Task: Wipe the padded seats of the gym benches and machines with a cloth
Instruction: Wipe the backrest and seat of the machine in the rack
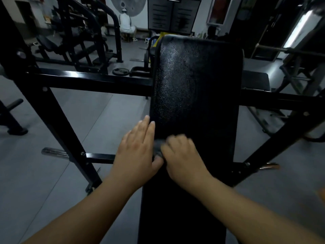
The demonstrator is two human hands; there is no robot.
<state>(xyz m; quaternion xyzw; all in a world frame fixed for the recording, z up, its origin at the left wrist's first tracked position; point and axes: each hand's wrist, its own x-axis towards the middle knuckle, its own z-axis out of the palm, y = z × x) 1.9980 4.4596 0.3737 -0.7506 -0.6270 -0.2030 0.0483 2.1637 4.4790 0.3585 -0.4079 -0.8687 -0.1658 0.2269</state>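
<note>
The black bench pad (pixel 195 95) runs away from the viewer inside a dark frame (pixel 91 80). The left hand (pixel 136 148) lies flat, fingers spread, on the pad's left edge. The right hand (pixel 182 155) is closed on a grey cloth (pixel 158 145), pressed on the pad. The wiping seems underway; next, I think, strokes toward the far end.

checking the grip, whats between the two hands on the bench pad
A bunched grey cloth lies between the left hand and right hand on the bench pad, in the head view.
</note>
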